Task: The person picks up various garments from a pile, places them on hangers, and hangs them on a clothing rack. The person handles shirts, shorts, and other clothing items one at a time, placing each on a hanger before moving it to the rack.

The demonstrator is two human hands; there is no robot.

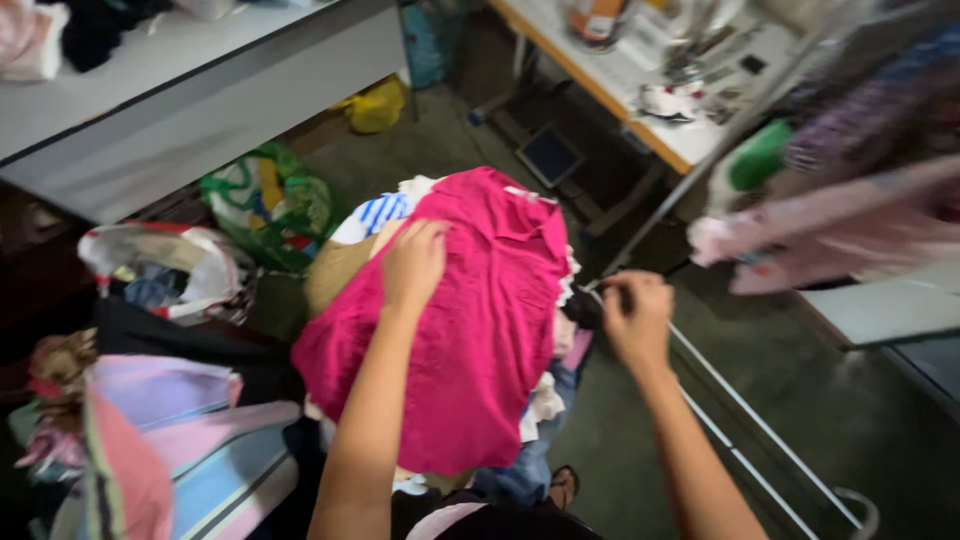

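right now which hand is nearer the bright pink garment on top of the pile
Left. The left hand rests right on the bright pink garment, near its upper edge. The right hand is off to its right side, apart from the cloth, by the metal rack rail.

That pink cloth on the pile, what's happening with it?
A person's left hand presses flat on a bright pink garment draped over a heap of clothes. The right hand is off to the side, fingers pinched together near a white metal rail. Bags of fabric sit on the floor around.
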